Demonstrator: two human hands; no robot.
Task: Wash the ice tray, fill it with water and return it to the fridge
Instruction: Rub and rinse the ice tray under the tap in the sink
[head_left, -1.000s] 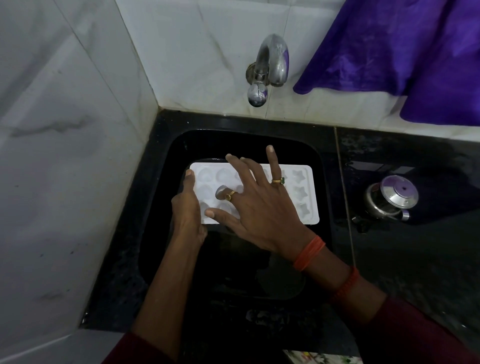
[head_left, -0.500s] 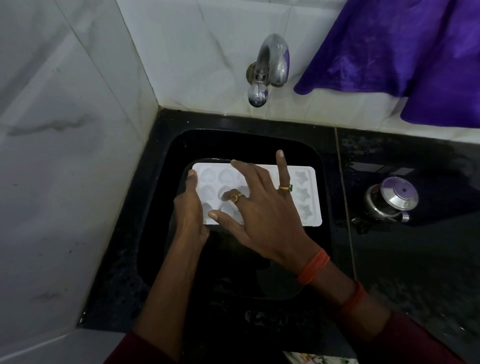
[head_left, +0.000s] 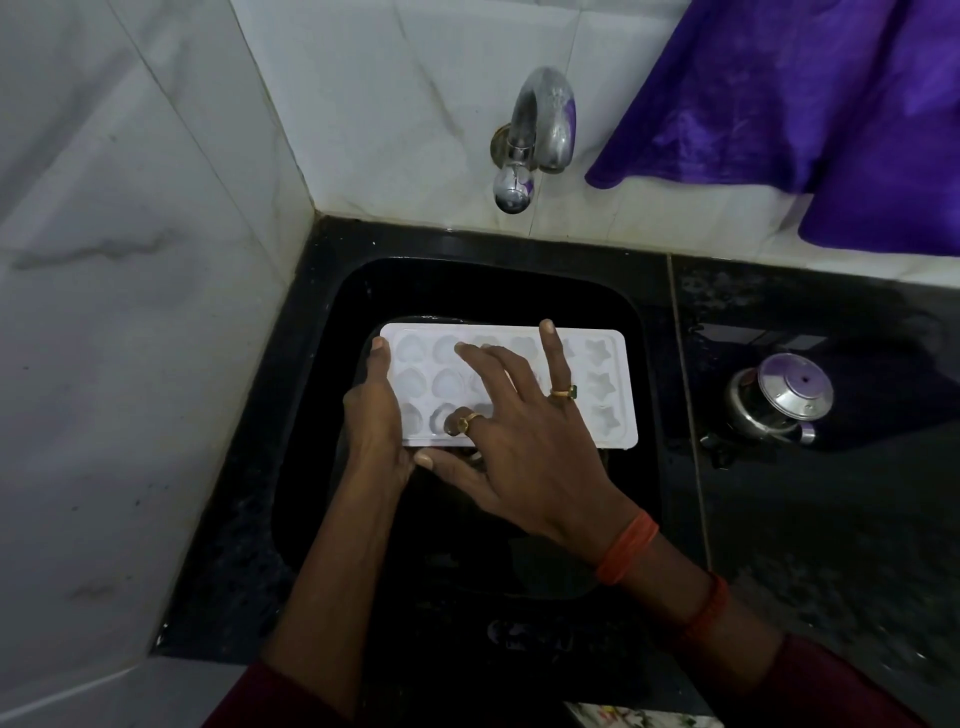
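Note:
A white ice tray (head_left: 605, 389) with heart and star shaped cells lies level in the black sink (head_left: 322, 467), below the steel tap (head_left: 540, 135). No water runs from the tap. My left hand (head_left: 376, 415) grips the tray's left end, thumb along its edge. My right hand (head_left: 524, 441) lies spread over the tray's middle, its straight fingers touching the cells and its thumb at the tray's near edge. It wears two gold rings. The cells under the hand are hidden.
White marble tiles form the left and back walls. A purple cloth (head_left: 831, 104) hangs at the back right. A small steel pot with a lid (head_left: 779, 405) stands on the wet black counter (head_left: 831, 519) right of the sink.
My right hand has slid toward me and slightly right over the tray's cells, fingers staying spread. The tray and my left hand have shifted slightly nearer.

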